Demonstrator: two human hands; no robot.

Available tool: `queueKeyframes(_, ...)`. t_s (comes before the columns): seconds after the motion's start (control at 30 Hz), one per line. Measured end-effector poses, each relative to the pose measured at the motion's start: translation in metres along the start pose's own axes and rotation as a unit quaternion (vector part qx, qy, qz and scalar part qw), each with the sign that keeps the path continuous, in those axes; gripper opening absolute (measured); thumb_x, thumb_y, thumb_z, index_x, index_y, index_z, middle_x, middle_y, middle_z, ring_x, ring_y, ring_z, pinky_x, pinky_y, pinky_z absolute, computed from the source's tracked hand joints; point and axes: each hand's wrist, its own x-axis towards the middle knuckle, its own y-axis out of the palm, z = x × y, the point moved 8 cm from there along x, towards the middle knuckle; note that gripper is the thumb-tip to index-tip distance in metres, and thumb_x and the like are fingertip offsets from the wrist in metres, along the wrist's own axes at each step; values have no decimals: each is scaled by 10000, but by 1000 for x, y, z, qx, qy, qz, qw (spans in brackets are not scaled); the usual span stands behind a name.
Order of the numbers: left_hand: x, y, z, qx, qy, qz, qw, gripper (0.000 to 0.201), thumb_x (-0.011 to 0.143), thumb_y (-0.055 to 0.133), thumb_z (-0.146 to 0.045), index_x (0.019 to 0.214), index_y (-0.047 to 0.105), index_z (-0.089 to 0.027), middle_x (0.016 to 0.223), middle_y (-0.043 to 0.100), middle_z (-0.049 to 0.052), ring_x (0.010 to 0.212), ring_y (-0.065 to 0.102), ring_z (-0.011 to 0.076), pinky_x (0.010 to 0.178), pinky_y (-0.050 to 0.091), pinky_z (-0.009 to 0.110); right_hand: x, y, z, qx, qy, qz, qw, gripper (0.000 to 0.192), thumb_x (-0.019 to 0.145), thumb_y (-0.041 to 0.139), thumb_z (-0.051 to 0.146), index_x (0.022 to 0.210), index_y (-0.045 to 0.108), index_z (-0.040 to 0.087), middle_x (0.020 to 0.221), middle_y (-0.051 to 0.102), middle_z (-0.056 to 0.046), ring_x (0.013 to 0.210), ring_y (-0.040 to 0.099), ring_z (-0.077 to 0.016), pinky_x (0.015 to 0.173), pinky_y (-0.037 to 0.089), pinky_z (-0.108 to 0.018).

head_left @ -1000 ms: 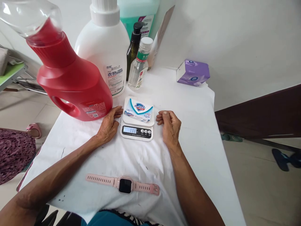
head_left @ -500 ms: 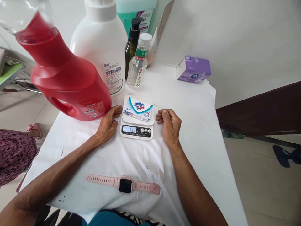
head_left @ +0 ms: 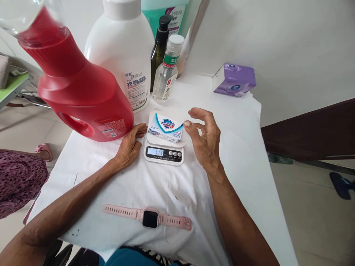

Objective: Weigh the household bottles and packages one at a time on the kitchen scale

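A small white digital scale (head_left: 164, 152) stands on the white cloth, its display lit. A boxed bar of soap (head_left: 166, 128), white with a blue and teal shield logo, lies flat on its platform. My left hand (head_left: 129, 145) rests flat on the cloth just left of the scale, fingertips near the platform edge, holding nothing. My right hand (head_left: 205, 138) is raised off the cloth at the right of the scale, fingers spread and curled, thumb tip close to the soap box's right end without gripping it.
A red detergent jug (head_left: 80, 92), a large white jug (head_left: 126, 55), a dark pump bottle (head_left: 159, 48) and a small clear bottle (head_left: 166, 74) stand behind the scale. A purple tissue pack (head_left: 234, 79) lies at back right. A pink smartwatch (head_left: 148, 218) lies near the front edge.
My right hand has lifted off the cloth and opened, moving toward the soap box's right end. The left hand, scale and soap have stayed in place.
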Motion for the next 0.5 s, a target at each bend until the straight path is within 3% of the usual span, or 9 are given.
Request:
queueKeyframes(0.23,0,0,2,-6,1,-2,1000,802,723,442,30,1490,514,-192,1450,669,124,1336,652,259,1144,557,505,14,-5,-2,40,-5,-32,999,445,951,674,651,1207,654,287,1264,732,-100,1281,655,-323,992,578,-523)
queueKeyframes(0.5,0,0,2,-9,1,-9,1000,792,725,423,35,1482,511,-180,1438,675,133,1340,654,236,1142,562,475,10,6,-2,34,-3,63,997,672,841,777,703,1352,607,301,1442,663,-104,1390,584,-344,1065,538,-584)
